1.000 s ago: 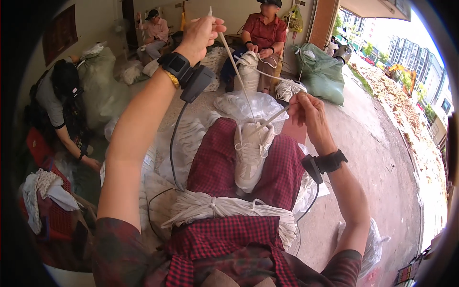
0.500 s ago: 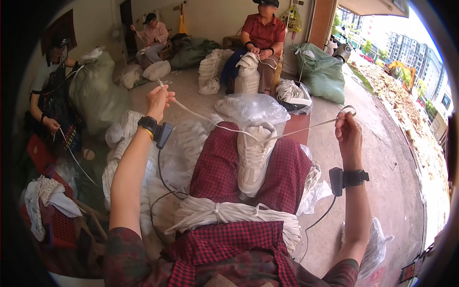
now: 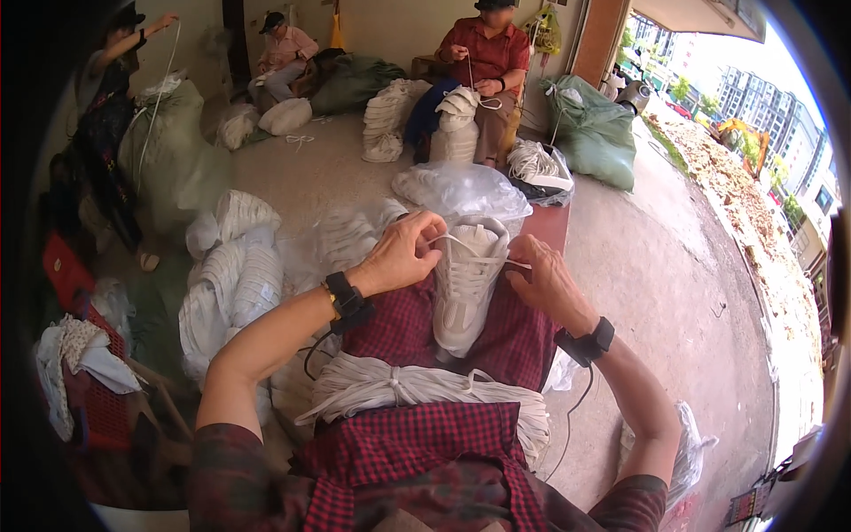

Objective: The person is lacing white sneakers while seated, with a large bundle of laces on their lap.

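A white sneaker [image 3: 464, 297] stands between my knees with its toe toward me, its front crossed by laces. At the left of its upper opening, my left hand [image 3: 406, 253] pinches a white shoelace [image 3: 456, 240]. My right hand [image 3: 550, 282] is closed at the right side of the shoe, thumb and fingers together on the lace's other side. Across my lap, on a red checked apron [image 3: 408, 443], lies a tied bundle of white laces [image 3: 425, 390].
Stacked white shoe pieces [image 3: 235, 275] lie left of my legs. Clear plastic [image 3: 461, 191] covers something beyond the shoe. Several people work across the room among big green sacks [image 3: 589, 133]. A red chair [image 3: 106, 390] holding cloths stands at left.
Both hands have come in from wide apart, where they held the lace stretched, down to the shoe's two sides. The person at far left has risen and lifts a lace high.
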Demonstrator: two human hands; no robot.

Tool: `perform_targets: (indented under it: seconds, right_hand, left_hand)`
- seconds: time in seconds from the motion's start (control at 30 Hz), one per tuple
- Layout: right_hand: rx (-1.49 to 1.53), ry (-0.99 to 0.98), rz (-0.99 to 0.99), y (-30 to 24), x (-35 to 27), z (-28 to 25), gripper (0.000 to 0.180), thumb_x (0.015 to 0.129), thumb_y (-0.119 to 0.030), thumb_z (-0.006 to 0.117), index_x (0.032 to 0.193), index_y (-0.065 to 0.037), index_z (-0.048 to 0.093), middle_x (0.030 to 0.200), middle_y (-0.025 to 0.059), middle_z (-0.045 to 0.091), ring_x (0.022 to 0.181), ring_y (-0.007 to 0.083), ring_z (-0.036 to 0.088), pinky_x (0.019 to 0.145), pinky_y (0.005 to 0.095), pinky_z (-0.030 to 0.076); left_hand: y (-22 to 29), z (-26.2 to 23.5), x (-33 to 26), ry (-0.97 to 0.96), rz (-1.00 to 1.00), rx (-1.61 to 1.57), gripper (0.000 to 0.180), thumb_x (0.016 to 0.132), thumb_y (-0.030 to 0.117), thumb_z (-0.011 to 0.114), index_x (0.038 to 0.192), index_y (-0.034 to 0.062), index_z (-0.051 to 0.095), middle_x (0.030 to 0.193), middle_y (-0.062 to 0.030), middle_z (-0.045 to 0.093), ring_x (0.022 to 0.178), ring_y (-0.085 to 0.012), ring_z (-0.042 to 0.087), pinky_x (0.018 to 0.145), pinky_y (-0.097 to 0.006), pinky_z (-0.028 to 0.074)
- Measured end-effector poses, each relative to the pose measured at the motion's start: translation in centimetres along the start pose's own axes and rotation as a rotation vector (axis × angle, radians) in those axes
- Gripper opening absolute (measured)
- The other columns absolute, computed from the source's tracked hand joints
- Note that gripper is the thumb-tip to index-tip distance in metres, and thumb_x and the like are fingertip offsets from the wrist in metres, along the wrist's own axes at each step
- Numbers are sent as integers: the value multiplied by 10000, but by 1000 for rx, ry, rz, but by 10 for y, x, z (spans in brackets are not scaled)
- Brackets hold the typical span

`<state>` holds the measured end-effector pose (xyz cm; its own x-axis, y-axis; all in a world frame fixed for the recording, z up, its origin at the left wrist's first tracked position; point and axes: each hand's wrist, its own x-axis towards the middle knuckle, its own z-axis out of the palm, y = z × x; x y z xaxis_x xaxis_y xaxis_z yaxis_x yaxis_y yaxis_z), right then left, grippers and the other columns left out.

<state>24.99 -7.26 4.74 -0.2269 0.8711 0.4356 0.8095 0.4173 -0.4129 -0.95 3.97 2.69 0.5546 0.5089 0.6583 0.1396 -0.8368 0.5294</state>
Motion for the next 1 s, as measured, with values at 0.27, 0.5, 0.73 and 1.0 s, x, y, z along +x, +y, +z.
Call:
perform_targets:
  seconds: [0.27, 0.5, 0.73, 1.0]
  right_hand:
    - [94, 58, -55, -3, 4, -14, 165, 875, -89, 581, 790, 49, 613, 683, 185, 572, 628, 324, 570, 604, 401, 451]
    - [-43, -3, 0, 8, -1, -11, 139, 819, -110, 589, 774, 13, 635, 809, 175, 636, 736, 389, 632, 619, 438, 487]
    - [-115, 152, -203, 8, 0, -21, 107, 818, -88, 605, 763, 3, 620, 731, 134, 534, 658, 327, 552, 605, 408, 448]
    - [-70, 60, -120, 23, -6, -18, 109, 845, -128, 596, 861, -30, 641, 791, 141, 623, 725, 353, 624, 643, 439, 492]
  left_hand:
    - [-5, -16, 8, -175, -167, 127, 289, 840, 246, 737, 720, -1, 647, 577, -41, 568, 538, -102, 491, 541, -311, 417]
    - [5, -12, 6, -32, -172, 101, 265, 851, 217, 764, 754, -2, 649, 563, 9, 513, 523, -80, 423, 491, -295, 365]
    - [0, -12, 4, -45, -158, 117, 287, 861, 240, 748, 750, -3, 644, 562, -11, 499, 538, -88, 434, 511, -297, 380]
    - [-13, -21, 1, -143, 79, 311, 273, 817, 253, 770, 899, 45, 614, 745, -64, 577, 587, -203, 551, 550, -363, 454]
